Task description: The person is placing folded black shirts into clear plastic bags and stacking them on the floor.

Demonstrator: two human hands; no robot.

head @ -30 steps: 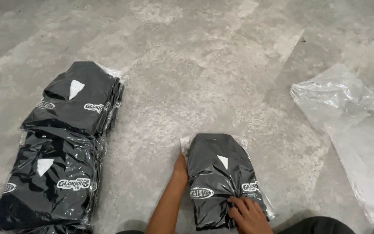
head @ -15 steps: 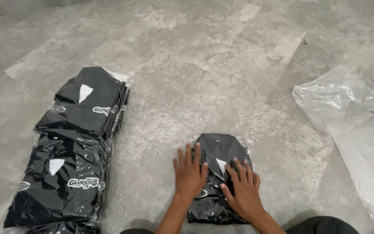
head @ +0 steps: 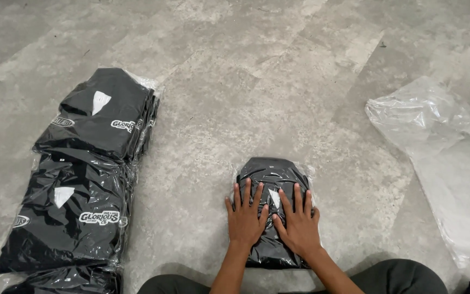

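Down on the grey stone-look floor (head: pixel 278 81), both hands are pressing flat on a folded black garment in a clear bag (head: pixel 272 177), which is lying right in front of the person's knees. Left hand (head: pixel 244 216) and right hand (head: pixel 298 223) are lying side by side, fingers spread wide, palms down, gripping nothing, just bearing on the glossy plastic. To my eye this is the smoothing step, air being squeezed out so the packet lies thin and square; the next move looks to call for a firm two-handed lift without letting the slick film slide. Off to the left, well apart, two stacks of bagged black garments (head: pixel 91 179) are sitting, soft, rounded at the edges, each showing a small white triangle and pale lettering. Over on the right, a heap of empty clear bags (head: pixel 441 158) is lying crinkled and cloudy on the floor.
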